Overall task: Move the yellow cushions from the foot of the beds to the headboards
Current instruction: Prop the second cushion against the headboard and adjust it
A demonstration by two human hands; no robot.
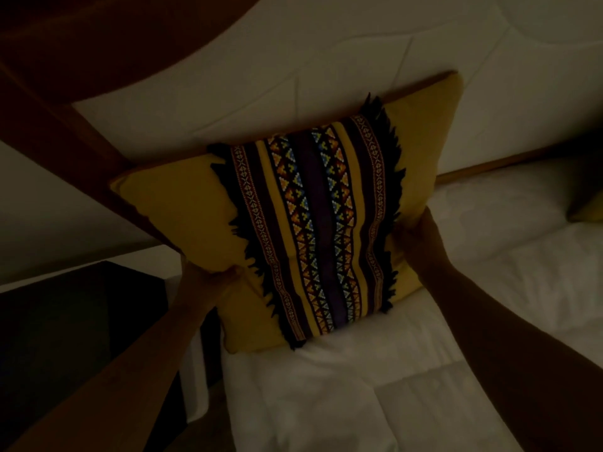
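Light very dim; fine detail limited.

Yellow cushion (pixel 182 203) at the head of the bed (pixel 359 386), upright, lower edge on the white bedding, back toward the padded headboard (pixel 326 76). Contact with the padding not discernible. Patterned, fringed panel facing outward.

Left hand (pixel 205 278) gripping the lower left edge, thumb on the front face, fingers hidden behind. Right hand (pixel 421 236) clasping the right edge, fingers wrapped out of sight.

Judged step: final seating against the headboard, release not yet made.

Risks from here:
- Forward slump on release. Cause: soft bedding beneath, too little lean into the padding.
- Drop off the side toward the dark bedside unit (pixel 81 314). Cause: left corner level with the mattress edge, placement off-centre.
- Crooked or dented finish. Cause: uneven squeeze from two hands at different heights.

Corner of a second yellow cushion (pixel 590 207) at far right, beside a white pillow (pixel 505 207); resting place not readable.
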